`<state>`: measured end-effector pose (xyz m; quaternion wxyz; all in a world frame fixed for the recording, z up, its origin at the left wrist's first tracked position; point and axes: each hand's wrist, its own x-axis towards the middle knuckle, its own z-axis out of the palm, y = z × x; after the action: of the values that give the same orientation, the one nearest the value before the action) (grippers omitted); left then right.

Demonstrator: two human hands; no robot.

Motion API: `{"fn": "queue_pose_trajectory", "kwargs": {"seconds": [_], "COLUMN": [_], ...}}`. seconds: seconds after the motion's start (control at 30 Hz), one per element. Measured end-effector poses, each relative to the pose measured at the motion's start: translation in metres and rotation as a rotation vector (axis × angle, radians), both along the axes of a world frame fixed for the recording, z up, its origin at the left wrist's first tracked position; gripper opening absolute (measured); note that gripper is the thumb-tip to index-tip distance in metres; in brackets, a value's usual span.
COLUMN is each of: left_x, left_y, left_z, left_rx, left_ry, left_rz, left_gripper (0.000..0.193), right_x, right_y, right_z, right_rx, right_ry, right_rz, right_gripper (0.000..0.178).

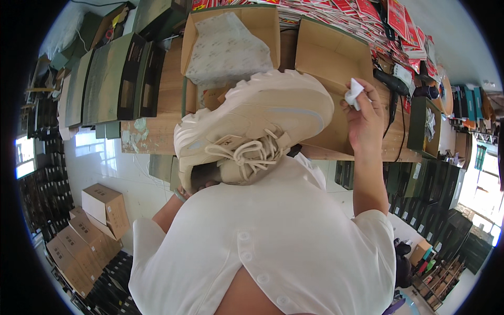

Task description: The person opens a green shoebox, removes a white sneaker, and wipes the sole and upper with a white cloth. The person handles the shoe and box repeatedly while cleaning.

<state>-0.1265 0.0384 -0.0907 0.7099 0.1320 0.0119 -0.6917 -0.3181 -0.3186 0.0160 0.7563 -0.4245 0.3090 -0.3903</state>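
Observation:
A beige lace-up sneaker [247, 121] with a chunky pale sole is held up close in front of my chest, lying tilted with its toe to the right. My left hand [211, 184] grips it at the heel opening; most of its fingers are hidden by the shoe. Right of the toe, my right hand [366, 118] is raised, pinching a crumpled white wipe or tissue [355, 92]. The wipe is apart from the shoe. Behind the sneaker stands an open shoebox [274, 31] with printed wrapping paper [223, 50] in it, and beside that a second open box [333, 55].
Dark green shoeboxes [113, 79] are stacked at the left of the wooden table [157, 118]. Red printed cards [341, 13] pile up at the back. A black hair dryer [391, 81] with its cord lies at the right, near a small box [424, 126]. Cartons [105, 210] stand on the floor.

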Motion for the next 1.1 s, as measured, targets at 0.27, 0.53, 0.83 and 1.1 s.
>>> {"fn": "queue_pose_trajectory", "kwargs": {"seconds": [0.27,0.53,0.83,1.1], "left_x": [-0.002,-0.004,-0.003,0.037], "left_y": [0.01,0.015,0.02,-0.009], "left_z": [-0.006,-0.007,-0.008,0.007], "left_rx": [-0.014,-0.038,-0.061,0.109], "left_ry": [0.103,0.145,0.202,0.222], "left_rz": [-0.033,-0.014,0.003,-0.075], "left_gripper": [0.077,0.077,0.078,0.083], "right_x": [0.009,0.035,0.075,0.087], "right_y": [0.007,0.014,-0.009,0.005], "right_z": [-0.001,0.014,0.035,0.058], "right_rx": [-0.003,-0.3,-0.612,-1.232], "right_ry": [0.154,0.307,0.373,0.757], "right_rz": [0.228,0.489,0.592,0.984], "right_gripper": [0.038,0.057,0.072,0.097]}}
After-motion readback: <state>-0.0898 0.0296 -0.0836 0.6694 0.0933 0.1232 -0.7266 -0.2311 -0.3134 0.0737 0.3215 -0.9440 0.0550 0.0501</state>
